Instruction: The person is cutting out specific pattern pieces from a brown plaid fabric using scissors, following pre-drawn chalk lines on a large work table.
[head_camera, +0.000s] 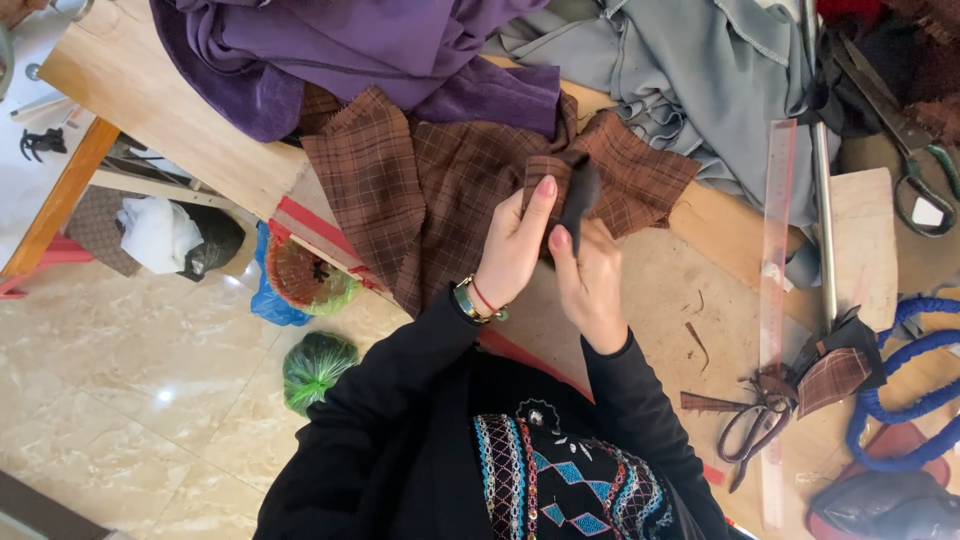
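Both hands, left hand (512, 250) and right hand (588, 285), pinch a small dark fabric piece (578, 195) over the brown plaid cloth (430, 190). Light, limp, probably non-slip; grip at edges.

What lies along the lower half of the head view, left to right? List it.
Green tied plastic bag on the floor → left hand → right hand, both pinching a small brown checked fabric piece → dark-handled scissors → clear plastic ruler → blue coiled cord.
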